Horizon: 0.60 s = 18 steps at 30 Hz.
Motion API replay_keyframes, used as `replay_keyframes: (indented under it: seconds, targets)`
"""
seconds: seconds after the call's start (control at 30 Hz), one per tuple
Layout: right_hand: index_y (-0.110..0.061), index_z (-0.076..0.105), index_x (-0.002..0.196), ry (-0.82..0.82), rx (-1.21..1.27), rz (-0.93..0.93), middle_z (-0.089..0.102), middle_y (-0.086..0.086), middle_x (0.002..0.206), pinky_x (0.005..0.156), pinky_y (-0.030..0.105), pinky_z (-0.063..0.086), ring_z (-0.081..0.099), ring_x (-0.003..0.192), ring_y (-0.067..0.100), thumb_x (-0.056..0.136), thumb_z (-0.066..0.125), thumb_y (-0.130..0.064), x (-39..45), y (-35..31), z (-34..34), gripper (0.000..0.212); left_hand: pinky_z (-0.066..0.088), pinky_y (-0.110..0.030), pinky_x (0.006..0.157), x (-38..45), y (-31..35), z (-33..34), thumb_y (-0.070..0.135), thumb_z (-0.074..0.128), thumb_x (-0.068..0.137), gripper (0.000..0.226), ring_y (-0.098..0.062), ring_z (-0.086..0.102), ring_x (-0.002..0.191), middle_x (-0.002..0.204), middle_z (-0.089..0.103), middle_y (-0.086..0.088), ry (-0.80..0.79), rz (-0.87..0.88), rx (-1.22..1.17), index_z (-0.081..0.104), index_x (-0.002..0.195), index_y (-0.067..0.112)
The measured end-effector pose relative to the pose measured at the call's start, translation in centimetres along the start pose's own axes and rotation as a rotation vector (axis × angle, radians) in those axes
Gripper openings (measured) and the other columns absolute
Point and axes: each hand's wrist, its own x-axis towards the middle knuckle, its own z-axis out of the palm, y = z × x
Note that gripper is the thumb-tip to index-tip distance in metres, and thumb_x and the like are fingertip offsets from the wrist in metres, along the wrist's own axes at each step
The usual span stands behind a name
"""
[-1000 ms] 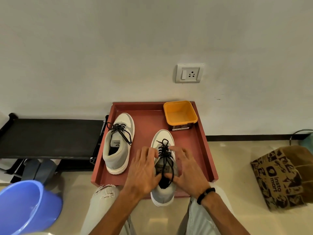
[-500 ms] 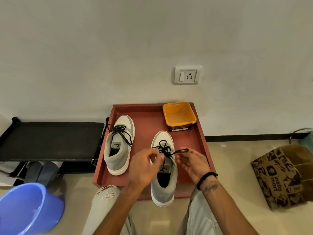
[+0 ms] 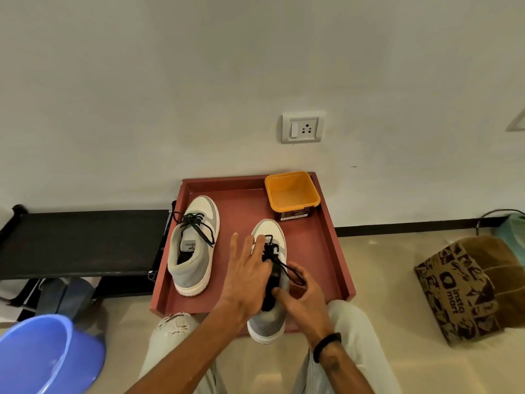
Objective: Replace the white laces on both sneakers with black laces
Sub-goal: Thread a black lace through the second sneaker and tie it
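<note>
Two grey and white sneakers stand on a red tray (image 3: 336,251), both threaded with black laces. The left sneaker (image 3: 196,254) stands alone, its lace lying loose over the tongue. The right sneaker (image 3: 270,228) sits at the tray's near edge, its heel over the rim. My left hand (image 3: 245,275) rests on that shoe's left side with fingers straight and spread. My right hand (image 3: 305,300) is at its right side, fingers curled round a loop of the black lace (image 3: 294,275), thumb on the shoe's opening. No white laces show.
An orange tub (image 3: 292,191) stands in the tray's far right corner. A black bench (image 3: 79,243) adjoins the tray on the left, with a blue bucket (image 3: 42,356) near left. A printed paper bag (image 3: 466,288) sits on the floor at right. My knees lie under the tray.
Half a second ago both hands pulled the lace ends apart above the right sneaker. Now my left hand lies flat on the shoe and my right hand has come in with the lace.
</note>
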Motion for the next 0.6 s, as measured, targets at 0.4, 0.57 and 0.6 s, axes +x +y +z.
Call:
replay_keyframes:
  seconds: [0.4, 0.57, 0.6]
  targets:
    - [-0.040, 0.059, 0.129, 0.056, -0.188, -0.152, 0.071, -0.021, 0.113, 0.094, 0.018, 0.053, 0.065, 0.108, -0.006, 0.083, 0.070, -0.001, 1.2, 0.5, 2.0, 0.062, 0.050, -0.031, 0.084, -1.3, -1.5, 1.4, 0.030, 0.036, 0.106, 0.022, -0.015, 0.051, 0.095, 0.109, 0.053, 0.002, 0.274, 0.255, -0.442, 0.051, 0.114, 0.017]
    - [-0.028, 0.068, 0.120, 0.112, -0.283, -0.150, 0.073, -0.013, 0.102, 0.084, 0.020, 0.054, 0.068, 0.099, 0.006, 0.086, 0.065, -0.003, 1.7, 0.3, 3.3, 0.042, 0.044, -0.032, 0.071, -0.9, -2.7, 1.5, 0.032, 0.043, 0.107, 0.010, -0.010, 0.047, 0.080, 0.094, 0.052, 0.009, 0.227, 0.105, -0.641, 0.044, 0.104, 0.022]
    - [-0.026, 0.068, 0.119, 0.122, -0.295, -0.148, 0.073, -0.012, 0.101, 0.083, 0.024, 0.056, 0.069, 0.098, 0.009, 0.086, 0.066, -0.004, 1.6, 0.5, 3.3, 0.040, 0.045, -0.032, 0.070, -0.8, -2.5, 1.6, 0.034, 0.044, 0.106, 0.010, -0.008, 0.046, 0.083, 0.095, 0.052, 0.012, 0.254, 0.081, -0.610, 0.044, 0.104, 0.025]
